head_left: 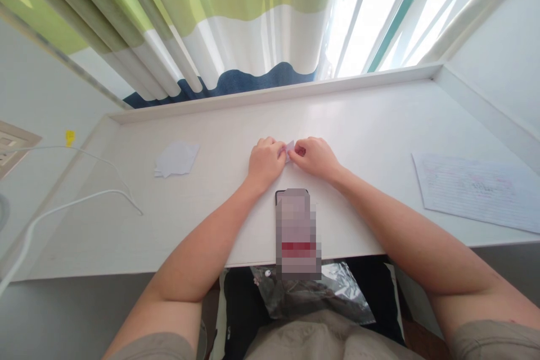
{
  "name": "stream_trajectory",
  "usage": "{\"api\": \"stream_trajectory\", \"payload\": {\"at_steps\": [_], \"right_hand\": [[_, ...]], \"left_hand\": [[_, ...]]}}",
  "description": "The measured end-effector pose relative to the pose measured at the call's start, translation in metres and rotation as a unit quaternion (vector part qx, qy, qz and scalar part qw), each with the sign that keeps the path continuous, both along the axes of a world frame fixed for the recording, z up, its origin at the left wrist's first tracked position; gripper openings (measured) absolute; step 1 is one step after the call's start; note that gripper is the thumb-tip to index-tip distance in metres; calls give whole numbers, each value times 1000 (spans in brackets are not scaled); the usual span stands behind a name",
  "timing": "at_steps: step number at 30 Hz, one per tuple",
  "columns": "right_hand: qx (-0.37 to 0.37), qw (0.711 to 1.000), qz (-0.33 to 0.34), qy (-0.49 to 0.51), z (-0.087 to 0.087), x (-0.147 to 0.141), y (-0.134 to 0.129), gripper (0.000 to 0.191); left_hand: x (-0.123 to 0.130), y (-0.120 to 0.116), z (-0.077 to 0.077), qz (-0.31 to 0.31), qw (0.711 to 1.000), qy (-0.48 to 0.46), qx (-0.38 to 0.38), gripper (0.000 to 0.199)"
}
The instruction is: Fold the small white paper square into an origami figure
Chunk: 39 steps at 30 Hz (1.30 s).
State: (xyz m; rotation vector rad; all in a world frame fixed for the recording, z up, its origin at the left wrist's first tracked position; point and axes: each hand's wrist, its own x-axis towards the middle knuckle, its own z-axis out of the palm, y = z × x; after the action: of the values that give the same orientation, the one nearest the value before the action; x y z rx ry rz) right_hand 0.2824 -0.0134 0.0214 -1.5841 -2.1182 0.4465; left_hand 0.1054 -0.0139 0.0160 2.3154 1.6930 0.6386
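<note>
Between my two hands, over the middle of the white desk, is a small piece of white paper. My left hand has its thumb and fingers closed on the paper's left side. My right hand pinches the right side, its fingers curled in. Much of the paper is hidden by my fingers. Just below my hands lies a phone, its screen blurred out. To the left, a small stack of cut white paper pieces rests on the desk.
A stack of printed or written sheets lies at the desk's right. White cables trail over the left side. A raised ledge borders the desk's back, below a curtain. A clear plastic bag lies on my lap.
</note>
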Motion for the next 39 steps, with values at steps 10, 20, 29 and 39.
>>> {"api": "stream_trajectory", "payload": {"at_steps": [10, 20, 29, 39], "right_hand": [[91, 976, 175, 98, -2, 12, -2, 18], [56, 979, 195, 21, -1, 29, 3, 28], [55, 978, 195, 46, -6, 35, 5, 19], [31, 973, 201, 109, -11, 44, 10, 18]], "left_hand": [[-5, 1, -3, -4, 985, -165, -40, 9], [-10, 0, -1, -59, 990, -126, -30, 18], [-19, -6, 3, -134, 984, -115, -34, 19], [-24, -5, -4, -167, 976, -134, -33, 19]]}}
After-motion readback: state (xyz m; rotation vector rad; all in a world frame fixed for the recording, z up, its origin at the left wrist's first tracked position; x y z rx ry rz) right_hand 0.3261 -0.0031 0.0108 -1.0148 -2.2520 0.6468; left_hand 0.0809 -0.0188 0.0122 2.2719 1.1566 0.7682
